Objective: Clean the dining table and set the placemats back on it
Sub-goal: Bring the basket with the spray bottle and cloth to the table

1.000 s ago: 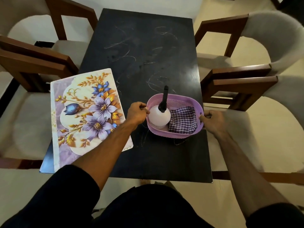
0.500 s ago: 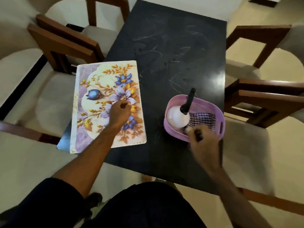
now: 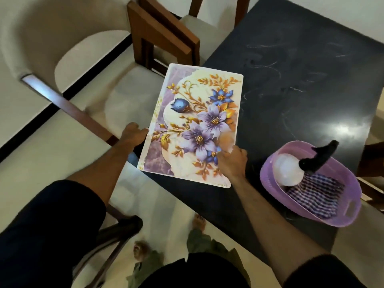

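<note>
The thin rectangular floral placemat (image 3: 197, 123), printed with purple and blue flowers, lies at the left edge of the dark stone-look dining table (image 3: 291, 84), its near corner hanging past the rim. The left hand (image 3: 133, 134) grips its overhanging long edge, fingers curled under; the right hand (image 3: 231, 162) pinches the opposite edge near the front corner. The mat looks light, flat and fairly stiff yet bendable, probably slick-faced, so holding both long edges should keep it from sagging or sliding. The lilac plastic basket (image 3: 340, 218) with a white spray bottle (image 3: 287, 170) and checked cloth (image 3: 318, 194) sits just to the right.
</note>
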